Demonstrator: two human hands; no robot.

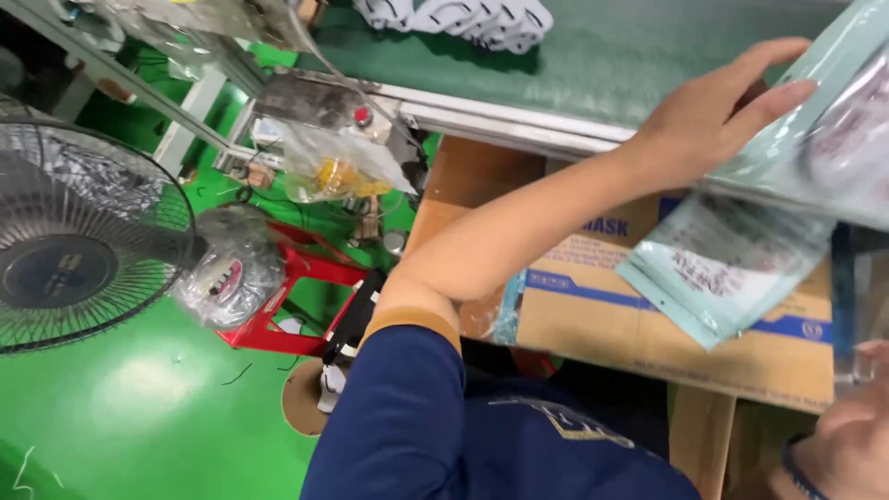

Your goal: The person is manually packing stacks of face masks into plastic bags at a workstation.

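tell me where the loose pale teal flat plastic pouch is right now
In the head view, the pale teal flat plastic pouch lies on the right, on the brown cardboard box, just below the green conveyor belt and the left hand.

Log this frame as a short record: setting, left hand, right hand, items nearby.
setting: work station beside a green conveyor belt, green floor below
left hand: left hand stretched out, fingers resting on a pale teal flat pouch
right hand: right hand only partly in view at the lower right edge; what it holds cannot be told
nearby: second teal pouch lying over a cardboard box; fan at left; red stool; white masks on the belt
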